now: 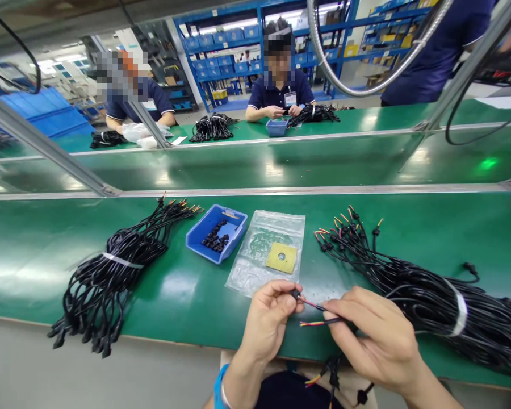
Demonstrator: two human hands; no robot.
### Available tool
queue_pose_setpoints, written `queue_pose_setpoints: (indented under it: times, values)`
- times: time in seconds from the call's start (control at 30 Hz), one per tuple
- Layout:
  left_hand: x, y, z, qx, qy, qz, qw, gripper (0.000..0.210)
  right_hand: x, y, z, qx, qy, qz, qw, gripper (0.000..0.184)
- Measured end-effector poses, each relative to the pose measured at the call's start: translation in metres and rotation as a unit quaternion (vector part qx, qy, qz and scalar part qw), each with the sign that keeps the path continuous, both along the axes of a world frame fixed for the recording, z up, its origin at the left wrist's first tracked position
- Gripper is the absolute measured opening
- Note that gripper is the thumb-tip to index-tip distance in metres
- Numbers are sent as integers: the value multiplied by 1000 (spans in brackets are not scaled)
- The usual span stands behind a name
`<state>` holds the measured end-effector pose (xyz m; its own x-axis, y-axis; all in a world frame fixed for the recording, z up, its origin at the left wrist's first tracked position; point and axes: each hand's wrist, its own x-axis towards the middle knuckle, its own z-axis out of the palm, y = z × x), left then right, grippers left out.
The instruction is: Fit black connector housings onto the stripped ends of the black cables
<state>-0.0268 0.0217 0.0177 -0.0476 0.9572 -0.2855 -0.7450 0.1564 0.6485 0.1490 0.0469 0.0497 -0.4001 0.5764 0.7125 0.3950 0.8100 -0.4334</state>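
My left hand (272, 318) is closed in a pinch on a small black plastic part (296, 294), at the end of a thin red wire. My right hand (372, 335) is closed round a black cable (336, 320), whose red and yellow wire ends stick out toward the left hand. Below the table edge, near my lap, more black cable ends (333, 372) with coloured wires hang down. Just beyond my left hand lies a clear zip bag (249, 267) with a yellow square pad (282, 257) on it. A blue bin (215, 255) holds several small black parts.
A tied bundle of black cables (123, 250) lies at the left, another tied cable bundle (426, 289) at the right. Metal rails (255, 191) cross behind the green table (187, 307). Across it sit two people (281, 91); another stands at the right. A metal hose (366, 90) hangs above.
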Motion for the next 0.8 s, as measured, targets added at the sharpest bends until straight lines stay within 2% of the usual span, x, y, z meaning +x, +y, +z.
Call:
queue_pose_setpoints:
  times: [0.2,0.47,0.67,0.8]
  values:
    - [-2,-1,0,11,12,-1,1000,25,-1,0,-3,-11,-3,-5,1000,14]
    - [-1,-2,-11,31,108,36,993,22,1,0,-3,-13,-31,10,999,13]
    - [0,-7,-9,113,216,-5,970,13,2,0,-6,-13,-42,14,999,12]
    - [9,-10,-12,78,151,-30,985,29,1,1,-11,3,-29,7,1000,14]
